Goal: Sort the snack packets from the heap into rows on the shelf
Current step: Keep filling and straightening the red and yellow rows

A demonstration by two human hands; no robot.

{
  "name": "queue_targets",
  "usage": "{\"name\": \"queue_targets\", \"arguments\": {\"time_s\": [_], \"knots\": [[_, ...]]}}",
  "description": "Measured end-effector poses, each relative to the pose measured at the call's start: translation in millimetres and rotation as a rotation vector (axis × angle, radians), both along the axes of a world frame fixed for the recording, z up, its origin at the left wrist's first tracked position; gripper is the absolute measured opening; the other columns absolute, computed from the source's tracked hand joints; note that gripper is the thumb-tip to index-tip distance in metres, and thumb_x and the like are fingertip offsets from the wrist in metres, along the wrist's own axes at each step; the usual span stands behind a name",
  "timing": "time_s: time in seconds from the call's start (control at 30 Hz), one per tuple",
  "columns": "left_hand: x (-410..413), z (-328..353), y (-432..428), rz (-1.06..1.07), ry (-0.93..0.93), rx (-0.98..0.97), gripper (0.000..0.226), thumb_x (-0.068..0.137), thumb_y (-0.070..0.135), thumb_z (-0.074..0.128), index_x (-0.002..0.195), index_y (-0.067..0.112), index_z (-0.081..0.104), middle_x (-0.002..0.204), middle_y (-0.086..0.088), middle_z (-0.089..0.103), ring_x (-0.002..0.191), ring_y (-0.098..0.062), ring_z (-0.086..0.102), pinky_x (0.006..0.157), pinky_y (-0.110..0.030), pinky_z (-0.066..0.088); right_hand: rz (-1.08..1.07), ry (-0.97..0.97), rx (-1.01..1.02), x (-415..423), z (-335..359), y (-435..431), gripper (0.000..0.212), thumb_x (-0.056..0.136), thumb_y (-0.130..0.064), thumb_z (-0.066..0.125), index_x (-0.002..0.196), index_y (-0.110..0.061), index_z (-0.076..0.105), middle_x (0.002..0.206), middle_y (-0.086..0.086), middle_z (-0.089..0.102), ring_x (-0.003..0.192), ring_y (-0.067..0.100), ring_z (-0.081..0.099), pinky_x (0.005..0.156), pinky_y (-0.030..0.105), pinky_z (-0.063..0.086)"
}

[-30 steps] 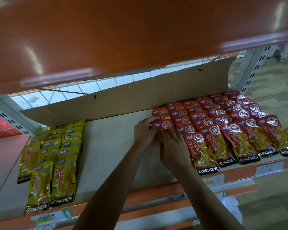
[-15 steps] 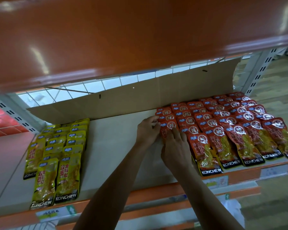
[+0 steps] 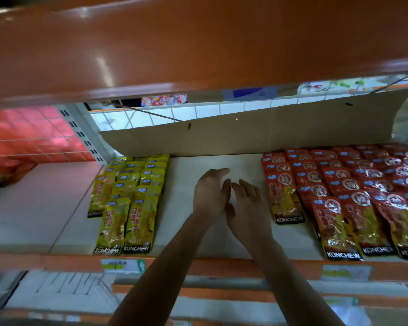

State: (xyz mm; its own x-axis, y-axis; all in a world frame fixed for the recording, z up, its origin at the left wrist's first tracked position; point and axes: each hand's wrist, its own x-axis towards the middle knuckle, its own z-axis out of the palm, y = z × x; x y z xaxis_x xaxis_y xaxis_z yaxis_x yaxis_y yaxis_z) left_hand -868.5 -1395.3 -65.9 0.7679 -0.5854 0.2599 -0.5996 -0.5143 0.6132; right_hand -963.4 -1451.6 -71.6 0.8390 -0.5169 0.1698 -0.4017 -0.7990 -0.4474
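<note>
loose-fingered and empty, left hand (image 3: 211,194) and right hand (image 3: 247,208) hover; red packets (image 3: 339,184) lie front-to-back, nearest the right hand.

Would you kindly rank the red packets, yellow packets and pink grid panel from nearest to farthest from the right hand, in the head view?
1. red packets, just right of the right hand.
2. yellow packets, left, past the left hand.
3. pink grid panel, far left.
</note>
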Motion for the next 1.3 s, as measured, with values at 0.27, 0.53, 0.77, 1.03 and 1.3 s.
{"name": "queue_targets", "arguments": {"time_s": [0.27,0.53,0.77,1.03,1.3], "knots": [[56,9,99,0.282,-0.114,0.033,0.035,0.091,0.013,0.057,0.122,-0.003,0.059,0.124,-0.022,0.057,0.117,-0.037,0.050,0.099,-0.038,0.037,0.176,-0.039,0.031,53,6,69,0.051,0.093,-0.021,0.052,0.142,-0.011,0.040,0.151,0.006,0.034,0.139,0.022,0.025,0.112,0.028,0.021],[142,1,209,0.343,-0.129,0.105,0.038,0.090,0.005,0.050,0.127,0.005,0.060,0.135,-0.015,0.054,0.122,-0.036,0.046,0.104,-0.037,0.033,0.146,-0.153,0.079,128,11,173,0.045,0.080,-0.011,0.064,0.124,-0.003,0.059,0.130,0.016,0.055,0.124,0.034,0.046,0.106,0.035,0.035],[185,-17,255,0.099,-0.120,0.260,0.044,0.085,0.022,0.062,0.129,0.025,0.058,0.136,-0.002,0.052,0.123,-0.026,0.046,0.102,-0.031,0.037,0.037,-0.134,0.082,176,11,238,0.045,0.083,-0.014,0.063,0.127,-0.006,0.057,0.132,0.013,0.052,0.127,0.028,0.043,0.108,0.031,0.029],[200,-30,263,-0.046,-0.131,0.234,0.049,0.085,0.023,0.061,0.133,0.022,0.055,0.140,-0.001,0.049,0.130,-0.023,0.041,0.104,-0.032,0.038,0.014,-0.089,0.053,193,14,253,0.045,0.087,-0.017,0.059,0.132,-0.010,0.053,0.139,0.008,0.047,0.132,0.022,0.037,0.112,0.027,0.023],[208,-24,279,0.020,-0.103,0.137,0.048,0.088,0.023,0.059,0.136,0.019,0.052,0.143,-0.006,0.048,0.133,-0.025,0.040,0.107,-0.035,0.037,0.099,-0.131,0.064,221,9,264,0.040,0.087,-0.009,0.057,0.127,-0.008,0.056,0.133,0.010,0.051,0.127,0.025,0.042,0.105,0.028,0.030]]}}
